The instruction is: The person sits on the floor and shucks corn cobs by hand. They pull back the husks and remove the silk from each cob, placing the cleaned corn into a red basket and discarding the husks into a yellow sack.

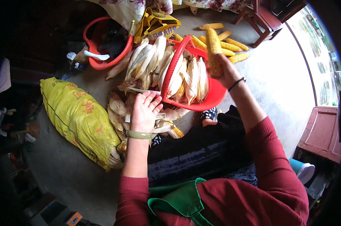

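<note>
My right hand (226, 70) grips a husked yellow corn cob (212, 41), held upright over the right side of a red plastic basket (220, 94). My left hand (145, 113) is palm up with its fingers apart and holds nothing; it is near the basket's lower left edge, above loose corn husks (118, 106). Corn ears in pale dry husks (191, 82) fill the basket, and more husked-over ears (156, 52) lie against its left side. Several bare yellow cobs (229, 46) are on the floor beyond the basket. A partly husked ear (176, 131) lies below it.
A full yellow woven sack (77, 113) lies at the left. Behind it stands a red basin (95, 65) with a white-handled thing on its rim. A yellow bag (162, 22) is at the back, a wooden stool (262, 25) at the back right. Concrete floor (261, 79) shows between them.
</note>
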### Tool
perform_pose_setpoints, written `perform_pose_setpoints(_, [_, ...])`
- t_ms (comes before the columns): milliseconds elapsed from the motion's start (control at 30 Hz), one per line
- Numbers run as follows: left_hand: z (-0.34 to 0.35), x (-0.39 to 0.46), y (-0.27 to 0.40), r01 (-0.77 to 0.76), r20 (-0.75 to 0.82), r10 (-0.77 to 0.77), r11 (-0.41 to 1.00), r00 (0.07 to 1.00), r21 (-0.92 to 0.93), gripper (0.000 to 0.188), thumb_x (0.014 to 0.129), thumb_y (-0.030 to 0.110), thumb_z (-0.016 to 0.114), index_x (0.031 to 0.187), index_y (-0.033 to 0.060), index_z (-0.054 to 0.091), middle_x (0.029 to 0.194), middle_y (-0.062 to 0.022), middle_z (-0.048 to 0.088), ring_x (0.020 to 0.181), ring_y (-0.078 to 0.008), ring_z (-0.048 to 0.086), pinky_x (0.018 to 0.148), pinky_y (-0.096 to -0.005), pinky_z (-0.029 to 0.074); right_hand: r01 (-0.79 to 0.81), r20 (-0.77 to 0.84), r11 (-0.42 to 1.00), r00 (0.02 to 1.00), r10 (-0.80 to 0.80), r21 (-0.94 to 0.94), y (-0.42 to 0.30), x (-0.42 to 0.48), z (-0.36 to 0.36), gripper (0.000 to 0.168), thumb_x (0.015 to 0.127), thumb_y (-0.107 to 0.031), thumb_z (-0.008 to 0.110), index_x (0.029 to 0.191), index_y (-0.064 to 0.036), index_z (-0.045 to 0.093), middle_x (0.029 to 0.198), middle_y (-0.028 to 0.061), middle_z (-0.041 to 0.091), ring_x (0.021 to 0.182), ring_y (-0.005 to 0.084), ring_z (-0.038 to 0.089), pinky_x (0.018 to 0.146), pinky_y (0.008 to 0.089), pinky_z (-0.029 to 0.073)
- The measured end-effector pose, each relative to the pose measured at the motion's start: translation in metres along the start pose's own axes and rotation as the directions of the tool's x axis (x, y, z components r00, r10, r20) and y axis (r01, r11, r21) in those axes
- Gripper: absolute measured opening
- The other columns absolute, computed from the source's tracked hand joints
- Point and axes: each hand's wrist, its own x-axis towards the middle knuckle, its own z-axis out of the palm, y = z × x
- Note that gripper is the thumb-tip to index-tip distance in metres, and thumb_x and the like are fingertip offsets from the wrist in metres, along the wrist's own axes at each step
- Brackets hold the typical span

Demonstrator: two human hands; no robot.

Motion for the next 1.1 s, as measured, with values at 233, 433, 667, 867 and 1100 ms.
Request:
perform_pose_setpoints(233, [-0.004, 0.015, 0.003, -0.035, -0.016, 0.034, 0.997, 0.999, -0.070, 0.036, 0.087, 0.036, 0.042, 0.105, 0.0043, 0.044, 0.109, -0.0117, 0.049, 0.098, -0.0267, 0.048, 0.086, -0.0411, 0.039, -0.047, -0.361, 0.999, 0.931, 0.054, 0.026, 0.014, 0.114, -0.166, 0.035, 0.075, -0.037, 0.060, 0.099, -0.014, 0.049, 0.086, 0.0050, 0.056, 0.074, 0.0230, 0.057, 0.058, 0.0305, 0.046])
perform_pose_setpoints(433, [-0.004, 0.016, 0.009, -0.092, -0.111, 0.082, 0.992, 0.990, -0.088, 0.034, 0.086, 0.029, 0.045, 0.106, 0.0026, 0.041, 0.110, -0.0126, 0.046, 0.098, -0.0269, 0.047, 0.086, -0.0419, 0.039, 0.104, -0.116, 0.472, 0.902, -0.415, -0.876, 0.045, 0.122, -0.119, 0.044, 0.074, -0.037, 0.064, 0.103, -0.006, 0.052, 0.090, 0.0087, 0.057, 0.084, 0.0212, 0.053, 0.075, 0.0327, 0.044])
perform_pose_setpoints(667, [-0.015, 0.008, 0.020, -0.157, -0.167, 0.134, 0.979, 0.977, -0.132, 0.031, 0.084, 0.024, 0.047, 0.105, 0.0016, 0.042, 0.110, -0.0127, 0.045, 0.099, -0.0269, 0.047, 0.087, -0.0412, 0.039, 0.602, 0.759, -0.677, 0.643, 0.098, -0.423, 0.126, 0.084, 0.022, 0.039, 0.071, -0.015, 0.050, 0.110, -0.012, 0.052, 0.119, 0.0042, 0.049, 0.114, 0.0223, 0.040, 0.097, 0.0474, 0.027])
perform_pose_setpoints(867, [-0.030, 0.005, 0.037, -0.248, -0.251, 0.199, 0.951, 0.947, -0.182, 0.029, 0.083, 0.019, 0.046, 0.105, 0.0012, 0.042, 0.107, -0.0116, 0.047, 0.097, -0.0258, 0.048, 0.086, -0.0402, 0.039, 0.620, 0.483, -0.779, 0.713, 0.508, -0.097, 0.173, 0.119, 0.062, 0.038, 0.076, -0.038, 0.048, 0.110, -0.021, 0.055, 0.116, -0.0013, 0.051, 0.115, 0.0207, 0.039, 0.103, 0.0496, 0.013])
perform_pose_setpoints(1100, [-0.045, -0.003, 0.047, -0.242, -0.244, 0.184, 0.942, 0.952, -0.233, 0.028, 0.084, 0.021, 0.045, 0.104, 0.0014, 0.041, 0.106, -0.0111, 0.047, 0.096, -0.0252, 0.049, 0.086, -0.0395, 0.040, 0.700, 0.593, -0.713, 0.592, 0.546, -0.043, 0.161, 0.112, 0.064, 0.033, 0.080, -0.037, 0.045, 0.104, -0.017, 0.055, 0.112, 0.0050, 0.051, 0.114, 0.0234, 0.039, 0.095, 0.0494, 0.025])
